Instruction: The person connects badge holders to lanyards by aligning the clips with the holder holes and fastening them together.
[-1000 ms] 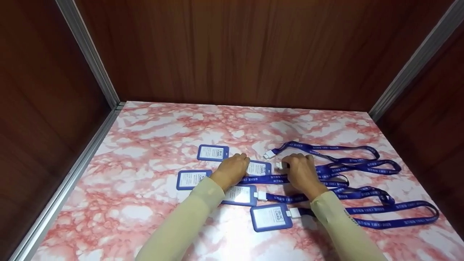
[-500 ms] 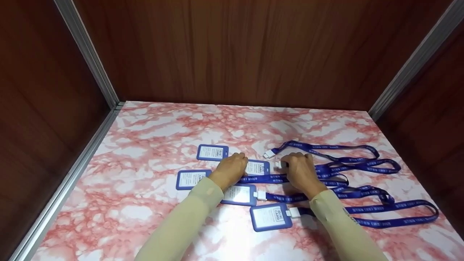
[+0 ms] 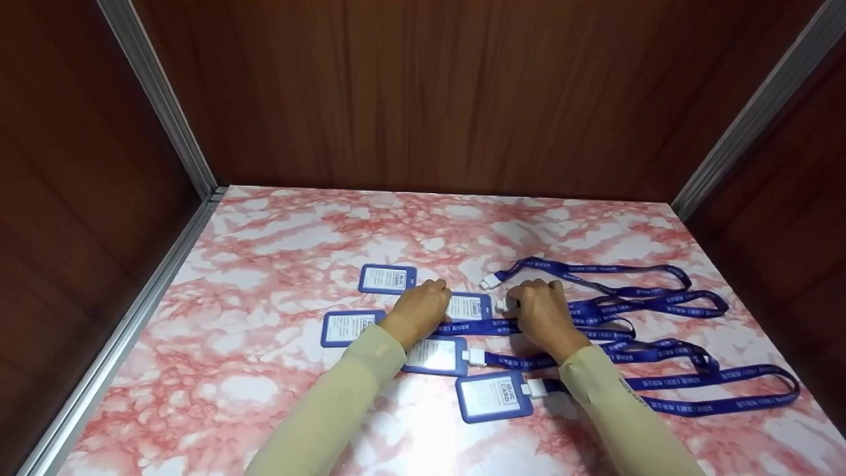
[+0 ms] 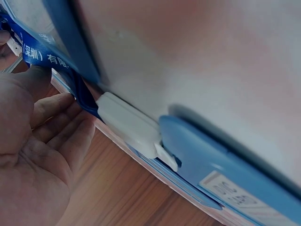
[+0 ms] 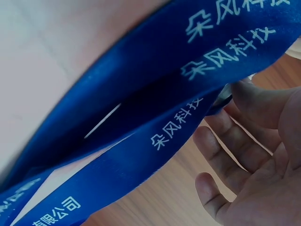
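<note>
In the head view my left hand (image 3: 420, 309) holds the left end of a blue-framed ID badge holder (image 3: 469, 306); its fingertips are partly hidden there. To the right, my right hand (image 3: 545, 314) pinches the white clip (image 3: 503, 304) of a blue printed lanyard. A small gap separates this clip from the badge holder's slotted end. In the left wrist view another white clip (image 4: 129, 125) is hooked to a badge holder (image 4: 207, 160) beside the left hand. Blue lanyard straps (image 5: 103, 136) cross the right wrist view in front of the right fingers.
A loose badge holder (image 3: 388, 278) and a detached lanyard clip (image 3: 490, 282) lie farther back. Nearer are badge holders at left (image 3: 350, 328), centre (image 3: 437, 355) and front (image 3: 494, 396). Lanyard loops (image 3: 720, 390) spread right over the marbled table (image 3: 264, 284). Wooden panels (image 3: 423, 99) enclose it.
My right hand has shifted slightly left, bringing the white clip nearer the badge holder. The left hand and the other badge holders look nearly unmoved.
</note>
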{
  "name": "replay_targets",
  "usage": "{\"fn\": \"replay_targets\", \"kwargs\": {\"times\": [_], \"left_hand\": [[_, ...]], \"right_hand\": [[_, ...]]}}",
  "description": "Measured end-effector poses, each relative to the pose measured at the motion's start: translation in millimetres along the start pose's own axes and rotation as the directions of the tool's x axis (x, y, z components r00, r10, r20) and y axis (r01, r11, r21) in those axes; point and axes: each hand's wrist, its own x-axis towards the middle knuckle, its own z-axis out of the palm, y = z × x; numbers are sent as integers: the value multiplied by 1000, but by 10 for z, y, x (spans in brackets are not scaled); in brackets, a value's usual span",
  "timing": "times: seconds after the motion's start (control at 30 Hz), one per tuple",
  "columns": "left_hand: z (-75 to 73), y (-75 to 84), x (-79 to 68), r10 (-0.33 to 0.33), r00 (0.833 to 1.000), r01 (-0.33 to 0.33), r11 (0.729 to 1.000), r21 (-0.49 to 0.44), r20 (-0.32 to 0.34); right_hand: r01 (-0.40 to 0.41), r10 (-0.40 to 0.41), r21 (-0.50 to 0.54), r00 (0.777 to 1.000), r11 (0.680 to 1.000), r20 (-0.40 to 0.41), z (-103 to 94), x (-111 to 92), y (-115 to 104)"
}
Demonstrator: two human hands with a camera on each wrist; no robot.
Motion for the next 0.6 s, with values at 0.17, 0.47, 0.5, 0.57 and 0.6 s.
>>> {"fn": "replay_targets", "kwargs": {"times": [0.17, 0.47, 0.5, 0.57, 0.6], "left_hand": [[-8, -1, -7, 12, 1000, -12, 1000, -3, -15], [-2, -10, 11, 6, 1000, -6, 1000, 0, -20], [-2, -9, 11, 4, 1000, -4, 1000, -1, -17], [-9, -4, 12, -4, 1000, 4, 1000, -9, -8], [-10, -2, 12, -7, 1000, 7, 1000, -12, -5]], "right_hand": [[19, -20, -20, 1000, 1000, -11, 12, -7, -4], [24, -23, -32, 1000, 999, 21, 9, 10, -45], [23, -22, -34, 999, 999, 28, 11, 11, -47], [22, -21, -39, 999, 999, 37, 13, 11, -52], [20, -19, -41, 999, 999, 41, 15, 11, -53]]}}
